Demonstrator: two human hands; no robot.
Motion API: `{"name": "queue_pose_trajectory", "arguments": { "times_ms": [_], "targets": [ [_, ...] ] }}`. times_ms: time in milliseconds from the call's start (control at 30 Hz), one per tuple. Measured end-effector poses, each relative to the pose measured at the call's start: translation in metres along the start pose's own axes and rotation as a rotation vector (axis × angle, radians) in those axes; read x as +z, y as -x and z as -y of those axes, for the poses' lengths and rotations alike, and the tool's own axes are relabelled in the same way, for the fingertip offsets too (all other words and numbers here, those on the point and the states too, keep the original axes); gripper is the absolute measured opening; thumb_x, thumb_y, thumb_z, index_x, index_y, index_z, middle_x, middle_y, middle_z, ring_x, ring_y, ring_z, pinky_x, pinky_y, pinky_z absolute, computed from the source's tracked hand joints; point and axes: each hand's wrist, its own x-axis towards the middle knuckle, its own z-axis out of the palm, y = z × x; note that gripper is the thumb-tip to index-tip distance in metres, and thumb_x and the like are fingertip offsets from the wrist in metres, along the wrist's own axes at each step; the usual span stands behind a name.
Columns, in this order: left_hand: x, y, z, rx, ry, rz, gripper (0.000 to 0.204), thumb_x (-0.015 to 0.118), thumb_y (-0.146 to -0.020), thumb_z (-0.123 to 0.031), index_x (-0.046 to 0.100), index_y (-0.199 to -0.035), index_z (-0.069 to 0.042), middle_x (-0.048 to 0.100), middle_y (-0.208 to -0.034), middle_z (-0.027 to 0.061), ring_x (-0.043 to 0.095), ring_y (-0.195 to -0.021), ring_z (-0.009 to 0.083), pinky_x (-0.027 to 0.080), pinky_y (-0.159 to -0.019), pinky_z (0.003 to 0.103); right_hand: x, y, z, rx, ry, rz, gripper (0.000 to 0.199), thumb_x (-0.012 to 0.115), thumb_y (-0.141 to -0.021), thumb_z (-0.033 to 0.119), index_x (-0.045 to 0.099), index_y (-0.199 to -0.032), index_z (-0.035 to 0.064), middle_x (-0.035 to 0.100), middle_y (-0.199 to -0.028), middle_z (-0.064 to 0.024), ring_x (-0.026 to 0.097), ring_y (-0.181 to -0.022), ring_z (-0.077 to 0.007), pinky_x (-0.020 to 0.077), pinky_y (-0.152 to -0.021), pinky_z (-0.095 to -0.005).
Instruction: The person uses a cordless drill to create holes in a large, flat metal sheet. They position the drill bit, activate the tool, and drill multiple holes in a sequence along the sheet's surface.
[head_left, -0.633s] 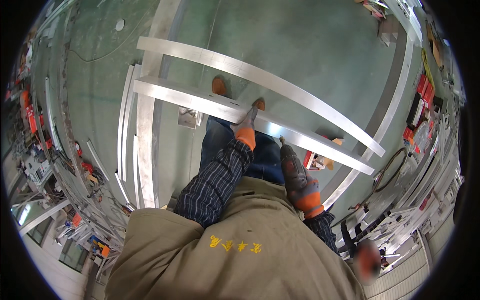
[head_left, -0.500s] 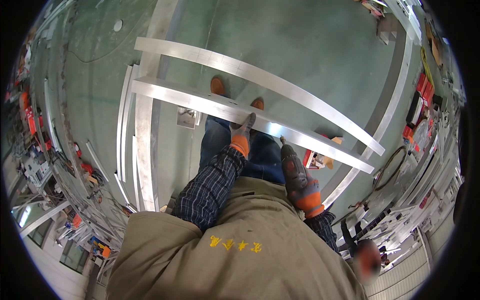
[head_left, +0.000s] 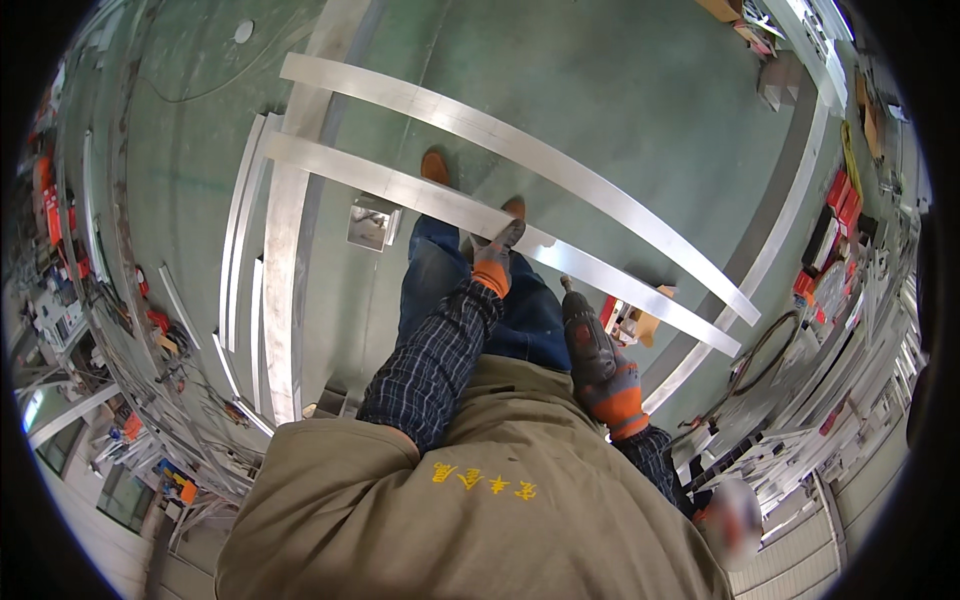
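Note:
My left hand (head_left: 494, 259), in a grey and orange glove, grips the middle of the nearer silver metal bar (head_left: 380, 182); part of its fingers is hidden by the bar. In the same kind of glove, my right hand (head_left: 615, 395) holds a dark power drill (head_left: 588, 338). The drill's bit points away from me and stays a little short of the bar's near edge. A second metal bar (head_left: 520, 143) lies beyond the first, roughly alongside it. Both bars rest across two long metal beams, a left one (head_left: 287, 270) and a right one (head_left: 770, 245).
Slim metal lengths (head_left: 240, 235) lie left of the left beam. Below the bars are a small metal piece (head_left: 372, 223) on the floor and an open box (head_left: 632, 322). Red tool cases (head_left: 845, 200) and a coiled hose (head_left: 768, 352) are on the right.
The nearer bar has been turned by my left hand: its face with small holes has gone from sight and a plain face shows. My right hand keeps the drill in nearly the same place.

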Motion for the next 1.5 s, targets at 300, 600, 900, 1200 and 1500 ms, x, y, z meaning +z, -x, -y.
{"name": "queue_pose_trajectory", "arguments": {
  "times_ms": [300, 600, 900, 1200, 1500],
  "targets": [
    [-0.068, -0.014, 0.023, 0.249, -0.496, 0.43, 0.021, 0.062, -0.104, -0.019, 0.068, -0.113, -0.001, 0.067, -0.093, 0.0043, 0.067, -0.09, 0.0126, 0.056, -0.091, 0.022, -0.002, 0.006, -0.006, -0.079, 0.101, 0.019, 0.043, 0.073, -0.088, 0.019, 0.066, -0.128, 0.0054, 0.075, -0.095, -0.0213, 0.075, -0.085, -0.034, 0.0564, -0.071, -0.0434],
    [-0.127, -0.024, 0.063, 0.529, -1.009, 0.495, 0.016, 0.055, -0.101, -0.007, 0.067, -0.104, 0.002, 0.064, -0.085, 0.0066, 0.065, -0.084, 0.0196, 0.057, -0.09, 0.03, -0.012, -0.001, 0.015, -0.009, -0.004, 0.163, 0.052, 0.078, -0.085, 0.022, 0.063, -0.132, 0.0066, 0.075, -0.104, -0.0224, 0.073, -0.096, -0.042, 0.058, -0.08, -0.0456],
    [-0.126, 0.009, 0.041, -0.318, 0.364, 0.447, 0.014, 0.058, -0.094, 0.004, 0.071, -0.093, 0.008, 0.071, -0.107, 0.0179, 0.069, -0.109, 0.031, 0.056, -0.108, 0.045, -0.014, -0.009, 0.011, -0.066, 0.027, 0.16, 0.051, 0.079, -0.084, 0.022, 0.064, -0.13, 0.0064, 0.075, -0.104, -0.0222, 0.074, -0.095, -0.0407, 0.0582, -0.079, -0.0445],
    [-0.086, 0.02, 0.001, -0.335, 0.187, 0.403, 0.02, 0.061, -0.101, -0.001, 0.069, -0.119, 0.005, 0.072, -0.117, 0.0158, 0.069, -0.115, 0.0244, 0.057, -0.105, 0.038, -0.012, -0.009, 0.029, -0.062, 0.071, 0.165, 0.051, 0.08, -0.085, 0.024, 0.064, -0.131, 0.0069, 0.076, -0.108, -0.0199, 0.075, -0.099, -0.0363, 0.0586, -0.081, -0.0427],
    [0.012, -0.011, -0.005, -0.194, 0.465, 0.043, 0.09, 0.088, -0.076, 0.007, 0.042, -0.152, -0.008, 0.059, -0.135, 0.014, 0.064, -0.114, 0.0238, 0.054, -0.102, 0.033, -0.008, -0.004, 0.03, 0.001, 0.083, 0.194, 0.051, 0.078, -0.088, 0.022, 0.064, -0.134, 0.0066, 0.076, -0.109, -0.018, 0.076, -0.1, -0.0303, 0.0579, -0.084, -0.0397]
  ]
}}
